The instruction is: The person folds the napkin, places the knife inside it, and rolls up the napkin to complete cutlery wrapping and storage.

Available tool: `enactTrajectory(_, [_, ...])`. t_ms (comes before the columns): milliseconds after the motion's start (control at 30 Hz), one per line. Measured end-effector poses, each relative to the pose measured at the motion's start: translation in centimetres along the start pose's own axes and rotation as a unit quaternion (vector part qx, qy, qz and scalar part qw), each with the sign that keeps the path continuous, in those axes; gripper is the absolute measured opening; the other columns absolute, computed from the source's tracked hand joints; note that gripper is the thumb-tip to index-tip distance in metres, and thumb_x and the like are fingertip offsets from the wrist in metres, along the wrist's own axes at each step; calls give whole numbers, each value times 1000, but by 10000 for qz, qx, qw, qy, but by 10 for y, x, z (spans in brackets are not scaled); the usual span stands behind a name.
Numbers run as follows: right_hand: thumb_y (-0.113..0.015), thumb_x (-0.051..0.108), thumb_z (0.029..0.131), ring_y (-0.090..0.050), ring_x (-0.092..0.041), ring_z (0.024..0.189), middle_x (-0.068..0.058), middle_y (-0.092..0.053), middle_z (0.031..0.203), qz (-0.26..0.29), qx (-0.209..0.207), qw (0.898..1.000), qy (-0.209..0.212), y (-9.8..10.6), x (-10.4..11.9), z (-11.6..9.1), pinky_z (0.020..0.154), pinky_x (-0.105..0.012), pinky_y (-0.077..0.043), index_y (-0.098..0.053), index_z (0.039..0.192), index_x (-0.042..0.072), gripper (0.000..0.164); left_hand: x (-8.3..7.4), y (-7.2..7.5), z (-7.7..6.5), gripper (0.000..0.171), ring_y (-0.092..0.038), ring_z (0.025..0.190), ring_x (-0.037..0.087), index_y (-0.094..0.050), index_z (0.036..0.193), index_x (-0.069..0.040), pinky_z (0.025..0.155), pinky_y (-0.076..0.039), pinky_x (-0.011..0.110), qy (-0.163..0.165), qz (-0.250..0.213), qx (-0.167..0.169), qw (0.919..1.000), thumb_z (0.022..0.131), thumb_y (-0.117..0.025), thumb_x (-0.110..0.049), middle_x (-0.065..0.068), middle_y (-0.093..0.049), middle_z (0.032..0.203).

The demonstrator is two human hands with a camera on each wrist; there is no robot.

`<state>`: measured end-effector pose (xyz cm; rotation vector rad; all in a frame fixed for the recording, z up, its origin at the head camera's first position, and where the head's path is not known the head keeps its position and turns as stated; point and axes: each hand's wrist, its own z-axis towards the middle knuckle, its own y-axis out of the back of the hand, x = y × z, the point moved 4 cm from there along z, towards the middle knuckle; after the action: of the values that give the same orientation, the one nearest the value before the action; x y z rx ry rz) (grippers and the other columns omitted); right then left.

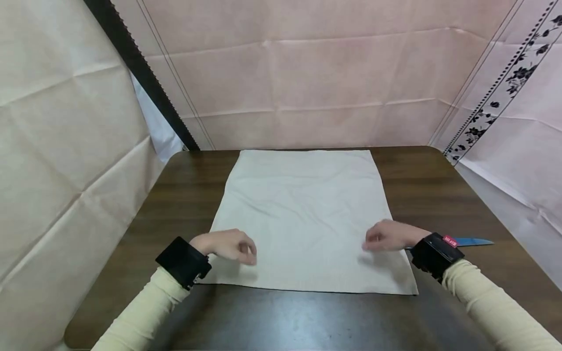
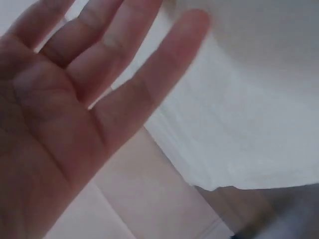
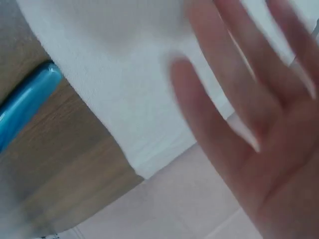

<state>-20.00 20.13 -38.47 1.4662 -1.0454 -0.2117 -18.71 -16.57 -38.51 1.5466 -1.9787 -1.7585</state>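
A white cloth (image 1: 303, 219) lies spread on the brown wooden table, with faint wrinkles across its middle. Over its left front part hovers my left hand (image 1: 230, 246), fingers loosely bent and holding nothing; a shadow falls on the cloth below. My right hand (image 1: 391, 235) is likewise above the cloth near its right edge, with nothing in its grasp. The left wrist view shows the left palm (image 2: 55, 114) with fingers apart. In the right wrist view the fingers of the right hand (image 3: 259, 114) are spread and slightly blurred.
A blue tapered object (image 1: 474, 242), knife-like, lies right of the cloth, partly behind the right wrist; its glossy rounded end (image 3: 47, 74) shows in the right wrist view. Pale fabric walls (image 1: 307, 87) surround the table (image 1: 443, 200) at the back and sides.
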Motion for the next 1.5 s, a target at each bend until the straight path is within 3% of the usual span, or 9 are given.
enactTrajectory(133, [-58,23,89,-55,-32,98,-15,-62,103,-607,-1028,9914,-535,9,-16,16,85,-45,-42,-64,104,1,27,22,22,2,36,-56,93,24,-57,116,2,79,-44,36,106,285,-868,9958,91,-54,-24,11,-61,101])
enactTrajectory(233, [-58,23,88,-40,-44,117,-29,-46,125,-648,-1119,9873,-919,4,-29,27,95,-53,-31,-52,122,-5,44,40,27,5,44,-46,113,35,-47,127,6,91,-38,44,466,373,-1249,9904,91,-53,-19,22,-51,121])
enactTrajectory(367, [-57,32,89,-22,-47,127,-33,-24,139,-222,-851,9884,-1242,-9,-42,36,100,-55,-20,-36,136,-4,63,56,20,10,57,-29,126,42,-35,136,5,99,-27,50,756,374,-1129,9900,88,-57,-18,30,-34,135])
enactTrajectory(533, [-59,49,83,-10,-50,129,-33,-17,142,60,-557,9886,-1398,-17,-46,37,100,-59,-17,-31,140,0,80,63,10,9,66,-14,131,46,-32,140,-3,101,-21,53,1200,408,-789,9888,86,-63,-23,32,-16,143])
enactTrajectory(733, [-62,55,78,-6,-50,130,-32,-12,144,59,-407,9891,-1415,-19,-49,34,100,-60,-16,-28,141,1,90,58,9,5,69,-22,127,48,-41,136,-5,96,-29,54,1457,794,-915,9819,78,-71,-28,30,-25,140])
enactTrajectory(1100, [-67,61,68,-3,-48,131,-29,-8,146,-88,-310,9886,-1473,-18,-57,28,98,-62,-15,-24,143,4,104,48,5,8,74,-42,107,38,-49,130,-4,86,-40,44,1268,1390,-1150,9754,68,-79,-31,25,-43,126])
enactTrajectory(1367, [-67,58,70,5,-46,132,-29,0,146,-69,-133,9908,-1343,-20,-50,25,99,-63,-6,-16,144,0,107,42,5,9,72,-43,106,38,-50,129,-5,86,-41,45,1364,1454,-1026,9745,70,-78,-34,23,-45,124])
enactTrajectory(1500, [-62,55,77,2,-44,133,-26,-5,148,-30,-403,9933,-1086,-18,-43,32,100,-61,-7,-21,143,2,94,42,6,12,65,-38,116,43,-46,132,-4,90,-38,49,1276,1402,-1132,9753,79,-69,-33,27,-39,131])
